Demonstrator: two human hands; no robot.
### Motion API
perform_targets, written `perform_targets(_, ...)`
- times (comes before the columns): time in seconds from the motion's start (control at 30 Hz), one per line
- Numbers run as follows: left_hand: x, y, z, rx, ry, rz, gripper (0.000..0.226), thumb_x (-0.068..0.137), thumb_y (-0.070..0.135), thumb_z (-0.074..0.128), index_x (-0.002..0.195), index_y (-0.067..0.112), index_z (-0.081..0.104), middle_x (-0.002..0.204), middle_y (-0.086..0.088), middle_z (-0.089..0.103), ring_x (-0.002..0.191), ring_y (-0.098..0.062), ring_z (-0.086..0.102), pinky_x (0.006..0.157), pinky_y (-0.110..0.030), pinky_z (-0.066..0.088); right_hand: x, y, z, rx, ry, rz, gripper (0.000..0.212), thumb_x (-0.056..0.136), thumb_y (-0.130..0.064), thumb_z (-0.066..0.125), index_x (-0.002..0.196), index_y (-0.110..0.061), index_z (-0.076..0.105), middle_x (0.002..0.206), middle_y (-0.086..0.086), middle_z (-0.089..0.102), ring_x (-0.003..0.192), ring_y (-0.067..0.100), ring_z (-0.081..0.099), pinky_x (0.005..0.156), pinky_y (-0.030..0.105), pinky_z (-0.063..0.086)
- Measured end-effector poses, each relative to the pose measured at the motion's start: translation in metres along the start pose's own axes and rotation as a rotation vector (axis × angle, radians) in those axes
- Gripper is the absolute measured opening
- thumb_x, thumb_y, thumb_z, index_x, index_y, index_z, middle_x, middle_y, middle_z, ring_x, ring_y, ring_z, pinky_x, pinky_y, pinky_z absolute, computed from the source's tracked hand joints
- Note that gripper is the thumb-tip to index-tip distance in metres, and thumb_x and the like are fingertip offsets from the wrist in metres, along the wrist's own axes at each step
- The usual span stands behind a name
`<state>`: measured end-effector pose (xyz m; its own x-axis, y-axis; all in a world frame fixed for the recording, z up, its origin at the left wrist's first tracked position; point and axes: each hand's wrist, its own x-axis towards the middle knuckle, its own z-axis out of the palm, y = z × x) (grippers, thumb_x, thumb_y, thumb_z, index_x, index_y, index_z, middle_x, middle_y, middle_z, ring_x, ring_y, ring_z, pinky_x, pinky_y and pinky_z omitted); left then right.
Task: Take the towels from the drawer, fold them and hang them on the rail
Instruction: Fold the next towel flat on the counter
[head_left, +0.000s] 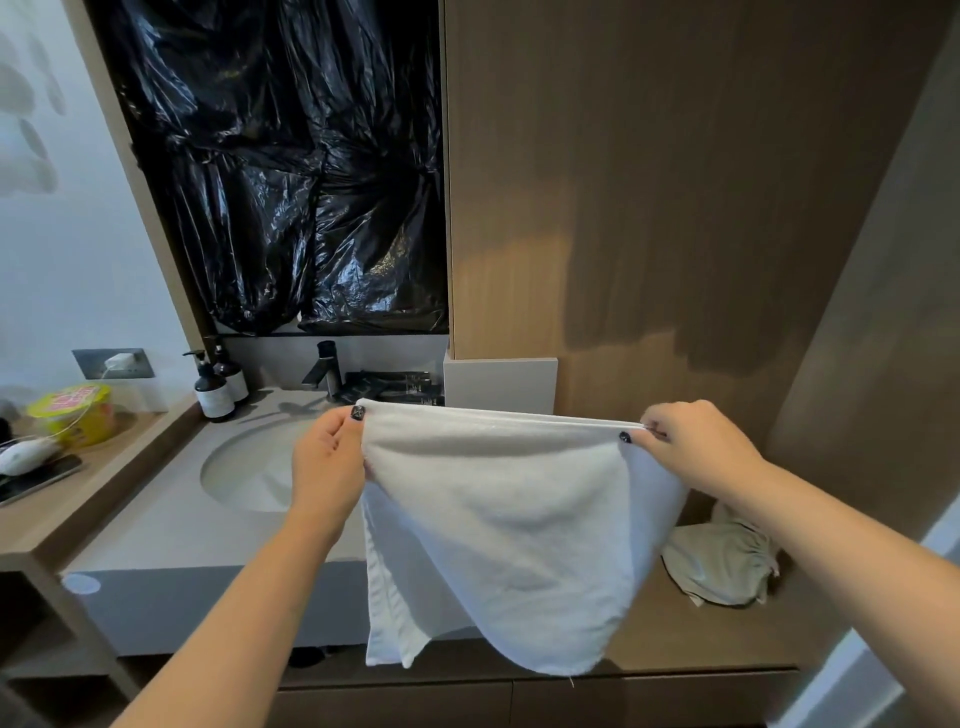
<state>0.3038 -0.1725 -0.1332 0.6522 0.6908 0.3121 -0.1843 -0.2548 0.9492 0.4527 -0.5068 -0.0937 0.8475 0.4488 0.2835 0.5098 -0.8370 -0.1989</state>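
A white towel (498, 525) hangs doubled over in front of me, above the counter's front edge. My left hand (327, 457) pinches its upper left corner between thumb and fingers. My right hand (691, 447) pinches the upper right corner, and the top edge is stretched straight between the two hands. The towel's lower part sags to a rounded point near the cabinet front. I see no rail and no open drawer.
A grey counter with a round sink (249, 467) and a dark tap (324, 371) lies at the left. Two pump bottles (213, 389) stand behind the sink. A crumpled pale cloth (722, 561) lies on the wooden shelf at the right. A yellow tub (75, 413) sits far left.
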Motion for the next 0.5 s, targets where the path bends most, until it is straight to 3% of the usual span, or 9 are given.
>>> perform_targets(0.07,0.001,-0.002,-0.002,0.008,0.024,-0.02,0.038,0.101,0.025,0.049,0.066,0.027,0.064,0.053,0.013,0.054,0.047,0.002,0.04,0.044,-0.013,0.036,-0.002,-0.001,0.0,-0.02,-0.006,-0.049,0.03,0.098,-0.041,0.053,0.081,-0.02,0.064,0.068,-0.004,0.062,0.066,0.014,0.059,0.049,0.026,0.036)
perform_targets(0.17,0.002,-0.005,-0.007,0.046,0.071,-0.069,0.047,0.099,0.021,0.049,0.053,0.026,0.049,0.048,0.014,0.038,0.044,-0.001,0.029,0.048,-0.024,0.026,-0.008,-0.005,0.002,-0.121,0.064,-0.133,0.029,0.101,-0.042,0.045,0.092,-0.021,0.063,0.074,-0.003,0.065,0.068,0.018,0.06,0.053,0.03,0.04)
perform_targets(0.33,0.002,-0.006,-0.008,0.084,0.182,-0.148,0.039,0.094,0.014,0.041,0.059,0.023,0.026,0.051,0.013,0.025,0.049,-0.008,0.02,0.053,-0.03,0.016,-0.016,-0.013,0.001,-0.175,0.369,-0.404,0.051,0.103,-0.039,0.031,0.076,-0.009,0.062,0.057,0.003,0.059,0.048,0.027,0.056,0.04,0.034,0.043)
perform_targets(0.4,0.001,-0.004,-0.006,0.103,0.21,-0.131,0.036,0.095,0.016,0.039,0.062,0.022,0.026,0.054,0.011,0.026,0.053,-0.012,0.022,0.053,-0.031,0.018,-0.017,-0.017,-0.002,-0.137,0.379,-0.417,0.057,0.103,-0.041,0.025,0.075,-0.009,0.062,0.057,0.004,0.058,0.049,0.027,0.056,0.042,0.037,0.047)
perform_targets(0.5,0.0,-0.001,-0.009,0.139,0.146,-0.066,0.038,0.1,0.032,0.042,0.064,0.026,0.033,0.054,0.012,0.034,0.054,-0.009,0.03,0.051,-0.029,0.025,-0.018,-0.017,-0.007,-0.073,0.268,-0.364,0.052,0.097,-0.047,0.027,0.08,-0.012,0.062,0.068,0.002,0.062,0.061,0.023,0.058,0.053,0.035,0.047)
